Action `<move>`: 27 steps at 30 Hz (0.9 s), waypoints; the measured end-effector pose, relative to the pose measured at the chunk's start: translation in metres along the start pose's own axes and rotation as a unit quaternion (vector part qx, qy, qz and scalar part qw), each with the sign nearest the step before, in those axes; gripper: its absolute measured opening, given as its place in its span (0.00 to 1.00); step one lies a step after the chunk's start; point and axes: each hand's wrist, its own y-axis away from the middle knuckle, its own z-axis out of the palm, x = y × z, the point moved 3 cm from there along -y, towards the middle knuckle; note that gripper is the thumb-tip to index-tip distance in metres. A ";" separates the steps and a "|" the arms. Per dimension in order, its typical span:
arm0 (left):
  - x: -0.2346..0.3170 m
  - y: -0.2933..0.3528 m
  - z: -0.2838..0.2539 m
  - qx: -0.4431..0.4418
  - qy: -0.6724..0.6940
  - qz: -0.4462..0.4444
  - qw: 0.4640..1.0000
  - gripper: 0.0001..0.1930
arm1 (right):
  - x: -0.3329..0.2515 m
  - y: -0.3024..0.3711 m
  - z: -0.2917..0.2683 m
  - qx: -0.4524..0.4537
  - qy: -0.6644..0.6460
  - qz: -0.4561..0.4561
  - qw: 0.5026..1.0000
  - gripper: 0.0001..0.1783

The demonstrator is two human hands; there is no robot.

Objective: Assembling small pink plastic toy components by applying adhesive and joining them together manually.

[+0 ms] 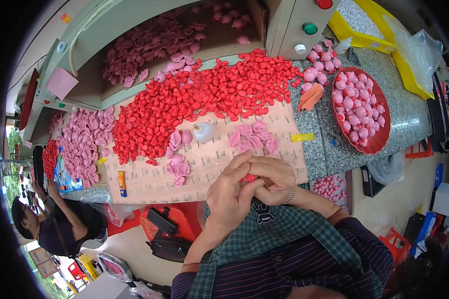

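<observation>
Holds left hand (229, 185) and right hand (276, 175) pressed together above the near edge of the peach mat (204, 174), with fingertips closed on one small red piece (249, 178); shows just a sliver of it, too covered to tell its shape or whether anything else sits within the grip. Wears one beaded bracelet (290, 195) at the right wrist. Just beyond, on the mat: about seven loose pink petal pieces (258, 126), overlapping; to their left, one white bottle (205, 132) with a thin tip, beside a few pink balls (186, 138) and petals, hard to count apart. Farther back, one sprawling red heap (204, 94), too many to number; leftward, one pink heap (85, 142). Inside the cabinet (297, 25), more pink petals (144, 47), partly cut off by its upper edge. Rightward on the grey counter (409, 119): one orange scrap (311, 97) and one red bowl (383, 133) of pink balls, many hidden beneath others.
</observation>
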 end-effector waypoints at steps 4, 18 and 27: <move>0.001 -0.002 0.002 0.003 -0.025 0.032 0.999 0.16 | 0.001 0.002 -0.001 0.000 -0.006 0.010 1.000 0.17; -0.008 0.002 0.007 0.015 0.105 0.014 0.994 0.24 | 0.007 0.004 -0.002 0.003 -0.115 0.065 0.991 0.17; -0.032 0.010 0.021 -0.012 0.370 -0.129 0.920 0.30 | 0.012 0.012 -0.002 0.026 -0.289 0.200 0.936 0.16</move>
